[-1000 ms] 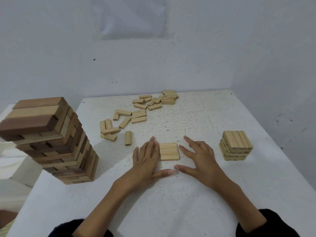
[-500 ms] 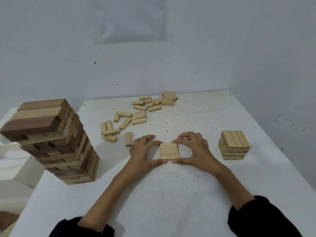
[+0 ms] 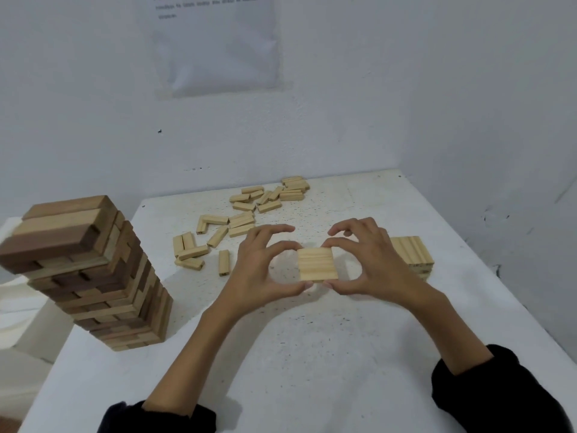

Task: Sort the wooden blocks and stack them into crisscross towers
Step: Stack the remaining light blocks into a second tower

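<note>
While your left hand [image 3: 262, 267] and right hand [image 3: 374, 267] pinch the layer [image 3: 318, 264] of blocks from both sides, note: it sits just left of the stack [image 3: 415, 254], right hand nearer. Its blocks run crosswise to the stack's top.

A white bench [image 3: 312, 354] with fine dark speckles stands in a corner, its far edge against the back wall [image 3: 359, 120] and its right edge beside the side wall [image 3: 515, 126]. Both walls are pale bluish-white with small dark scuffs. A sheet of paper [image 3: 218, 51] with faint print hangs on the back wall. The light is soft and even
</note>
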`<state>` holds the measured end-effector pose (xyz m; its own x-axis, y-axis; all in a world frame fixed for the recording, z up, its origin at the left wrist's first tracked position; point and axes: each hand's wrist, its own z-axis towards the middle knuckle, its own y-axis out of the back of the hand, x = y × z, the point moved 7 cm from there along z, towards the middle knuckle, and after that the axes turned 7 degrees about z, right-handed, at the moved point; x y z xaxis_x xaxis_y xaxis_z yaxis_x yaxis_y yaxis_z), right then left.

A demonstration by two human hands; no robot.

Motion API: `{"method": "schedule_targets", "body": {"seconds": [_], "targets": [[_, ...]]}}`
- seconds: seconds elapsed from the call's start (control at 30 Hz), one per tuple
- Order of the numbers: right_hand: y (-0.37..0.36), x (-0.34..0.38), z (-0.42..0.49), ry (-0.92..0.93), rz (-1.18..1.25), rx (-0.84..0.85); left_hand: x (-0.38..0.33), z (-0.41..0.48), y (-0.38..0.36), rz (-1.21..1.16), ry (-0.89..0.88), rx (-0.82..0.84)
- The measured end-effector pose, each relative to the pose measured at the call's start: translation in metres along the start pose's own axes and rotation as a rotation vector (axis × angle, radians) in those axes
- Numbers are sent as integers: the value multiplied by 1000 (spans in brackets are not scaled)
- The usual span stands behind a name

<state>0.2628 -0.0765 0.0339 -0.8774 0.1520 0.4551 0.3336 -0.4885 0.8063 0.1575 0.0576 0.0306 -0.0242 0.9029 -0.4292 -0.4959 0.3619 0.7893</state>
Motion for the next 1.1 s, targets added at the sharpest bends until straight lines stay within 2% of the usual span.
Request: {"method": "schedule_targets", "body": {"seconds": [0.23, 0.43, 0.6, 1.1], "targets": [[64, -34, -10, -69, -65, -87, -53, 50, -14, 10, -98, -19], [93, -76, -32, -220, 43, 36, -86, 75, -53, -38, -96, 41], [99, -96, -44, -248, 74, 98, -97, 81, -77, -49, -75, 83], [85, -106, -47, -253, 109, 107, -91, 77, -88, -18, -52, 103]]}}
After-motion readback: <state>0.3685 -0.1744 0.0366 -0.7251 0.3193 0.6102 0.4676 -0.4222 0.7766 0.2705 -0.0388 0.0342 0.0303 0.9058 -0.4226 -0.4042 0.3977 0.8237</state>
